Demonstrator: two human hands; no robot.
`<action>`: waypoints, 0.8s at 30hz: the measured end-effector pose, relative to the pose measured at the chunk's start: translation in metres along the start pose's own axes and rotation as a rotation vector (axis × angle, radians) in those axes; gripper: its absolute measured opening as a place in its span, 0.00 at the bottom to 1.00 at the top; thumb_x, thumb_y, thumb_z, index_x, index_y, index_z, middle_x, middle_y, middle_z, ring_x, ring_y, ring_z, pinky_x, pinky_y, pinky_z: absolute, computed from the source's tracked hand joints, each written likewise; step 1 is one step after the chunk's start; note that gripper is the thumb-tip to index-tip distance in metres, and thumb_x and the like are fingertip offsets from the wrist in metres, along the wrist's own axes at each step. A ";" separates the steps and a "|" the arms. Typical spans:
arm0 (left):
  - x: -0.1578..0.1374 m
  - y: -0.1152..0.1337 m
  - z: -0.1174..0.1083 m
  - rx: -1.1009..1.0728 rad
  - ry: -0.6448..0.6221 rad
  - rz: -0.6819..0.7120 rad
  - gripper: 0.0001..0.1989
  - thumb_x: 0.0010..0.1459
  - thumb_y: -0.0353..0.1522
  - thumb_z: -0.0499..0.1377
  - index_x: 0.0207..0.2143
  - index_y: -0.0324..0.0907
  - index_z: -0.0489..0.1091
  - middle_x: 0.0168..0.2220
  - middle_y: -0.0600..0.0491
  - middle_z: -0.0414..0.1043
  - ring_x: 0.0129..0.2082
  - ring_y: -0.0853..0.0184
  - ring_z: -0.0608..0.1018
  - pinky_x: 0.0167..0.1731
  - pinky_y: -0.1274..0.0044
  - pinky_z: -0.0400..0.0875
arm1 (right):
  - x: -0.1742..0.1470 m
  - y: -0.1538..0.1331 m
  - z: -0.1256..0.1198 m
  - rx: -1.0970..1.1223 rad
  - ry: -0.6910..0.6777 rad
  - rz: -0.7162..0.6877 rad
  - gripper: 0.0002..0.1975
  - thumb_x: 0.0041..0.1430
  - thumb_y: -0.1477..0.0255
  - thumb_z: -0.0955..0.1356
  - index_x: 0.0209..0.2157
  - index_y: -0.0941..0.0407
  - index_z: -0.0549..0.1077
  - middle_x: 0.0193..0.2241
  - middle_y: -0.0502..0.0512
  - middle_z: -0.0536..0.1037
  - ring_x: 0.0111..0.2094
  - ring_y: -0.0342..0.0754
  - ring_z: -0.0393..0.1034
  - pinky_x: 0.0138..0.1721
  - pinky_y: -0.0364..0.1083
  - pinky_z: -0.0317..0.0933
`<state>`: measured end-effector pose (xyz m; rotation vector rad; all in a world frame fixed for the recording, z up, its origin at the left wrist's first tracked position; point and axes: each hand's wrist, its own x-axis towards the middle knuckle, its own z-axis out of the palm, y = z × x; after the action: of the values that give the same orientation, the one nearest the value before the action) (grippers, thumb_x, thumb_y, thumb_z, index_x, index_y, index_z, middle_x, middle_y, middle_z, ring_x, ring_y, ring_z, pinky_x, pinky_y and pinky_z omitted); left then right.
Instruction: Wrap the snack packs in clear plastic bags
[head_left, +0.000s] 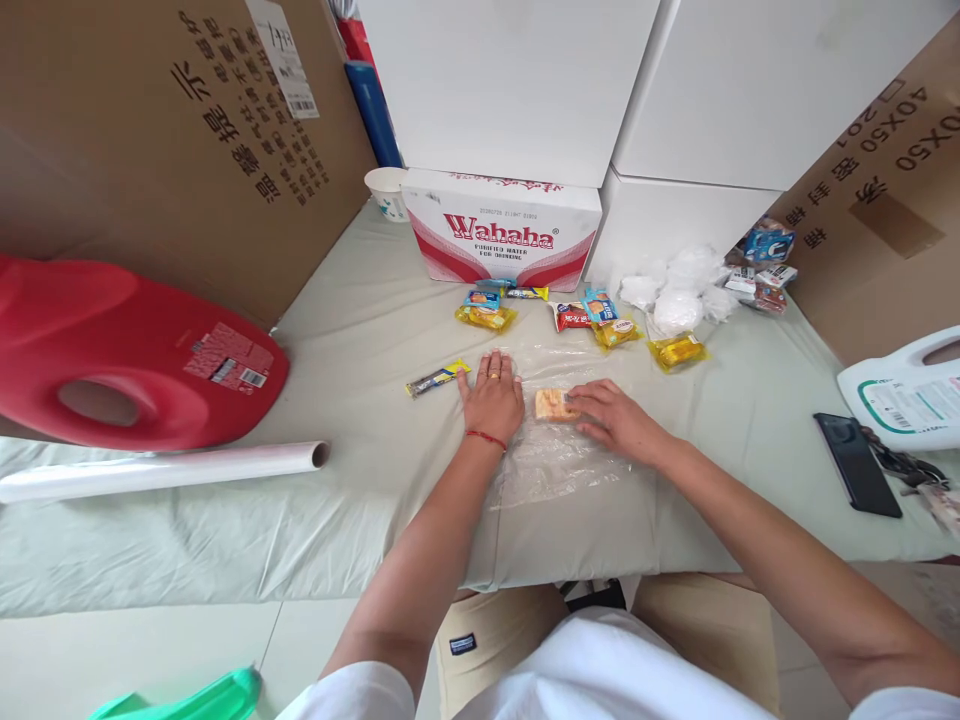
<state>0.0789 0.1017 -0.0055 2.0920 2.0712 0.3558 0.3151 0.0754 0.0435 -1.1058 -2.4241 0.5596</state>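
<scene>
A sheet of clear plastic film (555,470) lies spread on the cloth-covered table in front of me. My left hand (493,395) lies flat over the film's left edge, fingers stretched forward. On the film sits a small orange-and-cream wrapped snack (551,405). The fingertips of my right hand (611,415) rest at the right end of this snack, fingers loosely extended and the thumb apart. Just left of my left hand lies a thin snack bar (435,378) in a dark and yellow wrapper.
Behind the film lie yellow-wrapped snacks (486,317), a red packet (571,316) and crumpled white plastic bundles (679,290). A Wahaha carton (502,235) stands at the back. Left are a red jug (135,350) and a film roll (165,470); right, a phone (856,465) and white bottle (907,390).
</scene>
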 end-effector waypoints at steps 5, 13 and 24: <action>-0.001 -0.001 0.000 -0.003 0.006 0.009 0.29 0.71 0.36 0.37 0.70 0.43 0.55 0.73 0.47 0.51 0.73 0.60 0.54 0.70 0.50 0.37 | 0.003 0.002 0.009 -0.063 0.071 0.081 0.20 0.68 0.61 0.66 0.58 0.50 0.73 0.56 0.61 0.75 0.57 0.59 0.65 0.59 0.61 0.62; 0.000 0.000 -0.002 -0.002 0.000 0.002 0.29 0.70 0.36 0.38 0.70 0.41 0.56 0.73 0.47 0.51 0.73 0.61 0.54 0.71 0.50 0.38 | 0.027 0.000 0.024 -0.093 -0.078 0.067 0.25 0.63 0.69 0.70 0.60 0.55 0.70 0.54 0.63 0.75 0.58 0.60 0.62 0.59 0.60 0.60; 0.000 -0.001 0.000 -0.014 0.022 0.010 0.29 0.71 0.36 0.38 0.70 0.41 0.56 0.73 0.49 0.52 0.73 0.60 0.55 0.70 0.48 0.40 | 0.030 0.009 0.016 0.006 -0.006 0.049 0.23 0.64 0.60 0.70 0.57 0.53 0.72 0.55 0.61 0.76 0.57 0.58 0.67 0.59 0.59 0.62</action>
<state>0.0783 0.1016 -0.0056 2.1005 2.0647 0.3962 0.2943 0.1015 0.0317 -1.1650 -2.4050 0.5856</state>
